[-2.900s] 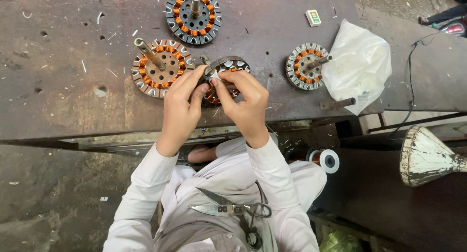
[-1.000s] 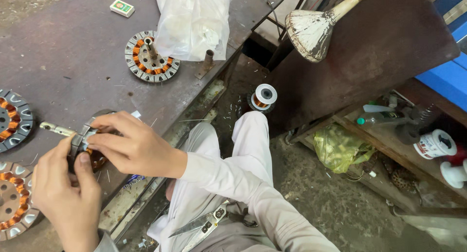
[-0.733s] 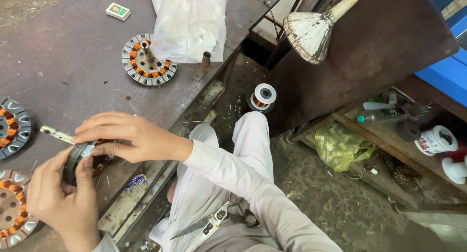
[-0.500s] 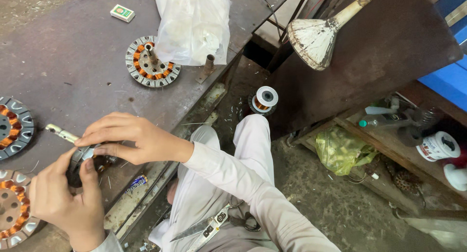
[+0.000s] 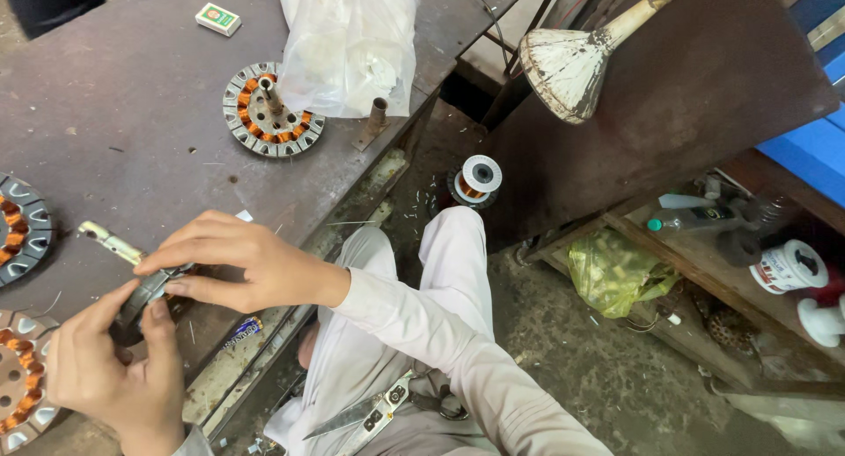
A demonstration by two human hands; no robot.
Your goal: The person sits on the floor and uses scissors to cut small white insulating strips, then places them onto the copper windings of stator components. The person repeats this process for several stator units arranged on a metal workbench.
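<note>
Your left hand [image 5: 110, 377] and right hand [image 5: 242, 267] pinch a dark round metal stator ring [image 5: 141, 299] at the rusty brown steel bench [image 5: 123, 113] edge; beyond it, a gritty concrete floor [image 5: 563, 359].

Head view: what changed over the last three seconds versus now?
The view swung right, bringing the floor, the wire spool and the shelf clutter into sight. The stator stayed gripped between the left hand and right hand at the table edge. The plastic bag and the other wound stator did not move.
</note>
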